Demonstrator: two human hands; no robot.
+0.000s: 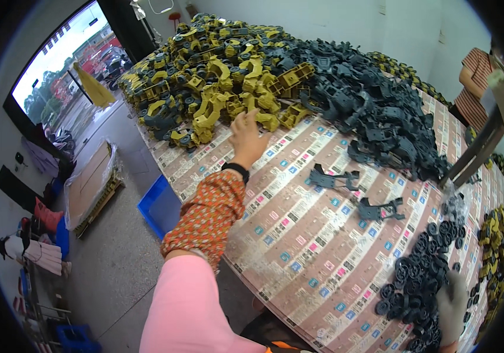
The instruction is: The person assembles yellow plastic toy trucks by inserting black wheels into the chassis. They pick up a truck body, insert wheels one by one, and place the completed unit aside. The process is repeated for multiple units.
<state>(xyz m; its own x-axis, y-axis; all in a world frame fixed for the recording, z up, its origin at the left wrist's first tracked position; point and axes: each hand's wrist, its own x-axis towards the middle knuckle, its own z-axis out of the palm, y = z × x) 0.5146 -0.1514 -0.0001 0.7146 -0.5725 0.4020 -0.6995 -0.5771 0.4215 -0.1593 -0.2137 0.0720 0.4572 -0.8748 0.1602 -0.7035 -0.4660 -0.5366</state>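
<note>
My left hand [248, 140], with a black band at the wrist and a patterned sleeve cover, reaches to the near edge of a heap of yellow plastic toy vehicle bodies [209, 112]. Its fingers are apart and nothing shows in them; whether the fingertips touch a body I cannot tell. At the lower right, my right hand [453, 299] in a pale grey glove is beside a pile of small black toy wheels [412, 272]; its fingers are blurred. Between the hands, two dark grey plastic chassis parts [333, 179] lie apart on the table.
A large heap of dark grey chassis parts [375, 112] covers the table's [299, 235] far right. More yellow vehicles [499, 235] lie along the right edge, near an upright post [475, 144]. A blue bin [160, 206] stands left of the table. Another person [474, 82] is at the far right.
</note>
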